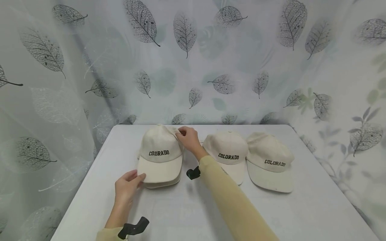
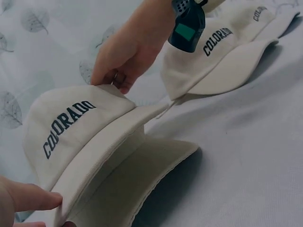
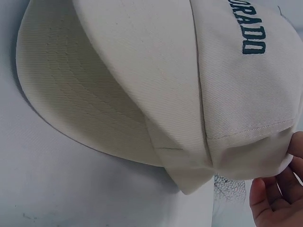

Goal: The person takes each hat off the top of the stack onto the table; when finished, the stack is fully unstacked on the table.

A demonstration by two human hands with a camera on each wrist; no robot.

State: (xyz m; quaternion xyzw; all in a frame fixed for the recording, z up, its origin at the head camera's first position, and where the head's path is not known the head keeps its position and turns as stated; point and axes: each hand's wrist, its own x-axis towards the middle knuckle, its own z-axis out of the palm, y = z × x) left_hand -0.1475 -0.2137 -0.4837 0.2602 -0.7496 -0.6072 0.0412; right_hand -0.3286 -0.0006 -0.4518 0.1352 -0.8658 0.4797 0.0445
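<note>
A cream baseball cap with dark COLORADO lettering sits on top of a second cream cap, whose brim shows beneath it, with a gap between the two brims. My left hand pinches the upper cap's brim at its left corner, thumb on top. At the far right side of the crown, my right hand pinches the fabric between thumb and fingers; these fingers also show at the edge of the right wrist view. Most of the lower cap's crown is hidden.
Two more spots to the right hold matching caps: a middle cap, partly behind my right sleeve, and a right-hand cap touching it. All lie on a white table. A leaf-patterned curtain hangs behind.
</note>
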